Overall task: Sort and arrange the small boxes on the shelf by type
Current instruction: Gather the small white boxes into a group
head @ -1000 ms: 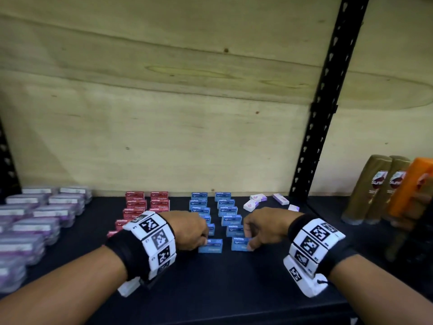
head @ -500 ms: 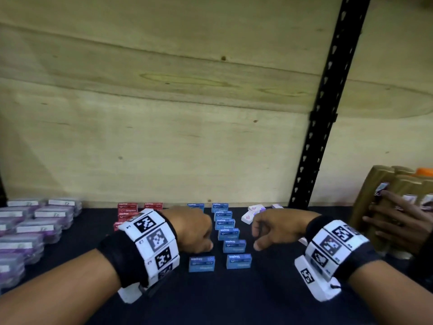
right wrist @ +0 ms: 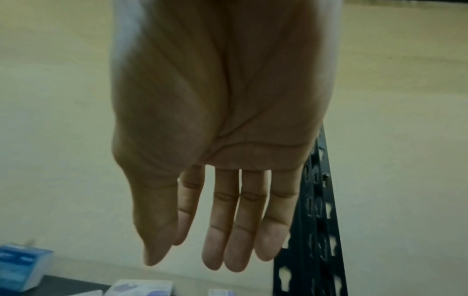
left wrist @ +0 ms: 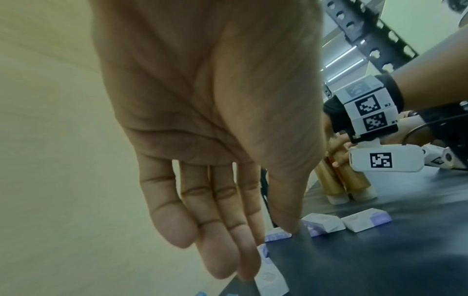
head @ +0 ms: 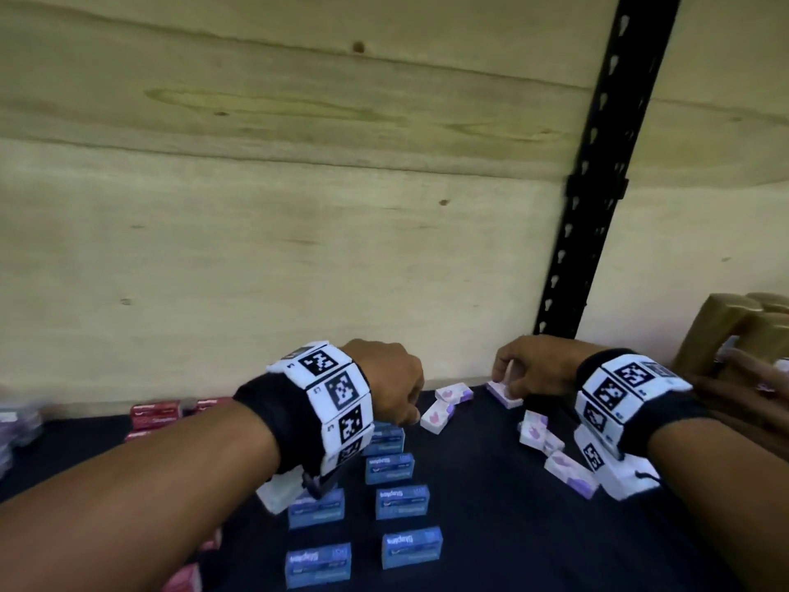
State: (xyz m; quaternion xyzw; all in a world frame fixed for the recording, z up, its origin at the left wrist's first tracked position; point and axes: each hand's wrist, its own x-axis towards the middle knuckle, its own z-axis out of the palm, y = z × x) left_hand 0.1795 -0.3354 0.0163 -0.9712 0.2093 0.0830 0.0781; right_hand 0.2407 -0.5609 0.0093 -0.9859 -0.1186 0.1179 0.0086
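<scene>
Blue boxes (head: 402, 502) stand in two columns on the dark shelf (head: 491, 527), and red boxes (head: 153, 414) sit to their left. White-and-purple boxes (head: 533, 433) lie scattered at the back right. My left hand (head: 412, 414) hangs over one of them (head: 435, 417); in the left wrist view its fingers (left wrist: 222, 250) are straight and hold nothing. My right hand (head: 506, 378) hovers just over another white-and-purple box (head: 506, 397) by the back wall. The right wrist view shows that hand (right wrist: 228, 260) with straight, empty fingers.
A black perforated upright (head: 597, 185) stands at the back right against the plywood wall. Gold tubes (head: 726, 331) stand at the far right with another person's hand (head: 743, 378) on them. Clear purple-tinted cases (head: 17, 425) lie at the far left.
Both hands left the front blue boxes and moved back and to the right, over the white-and-purple boxes. Their curled fingers have straightened.
</scene>
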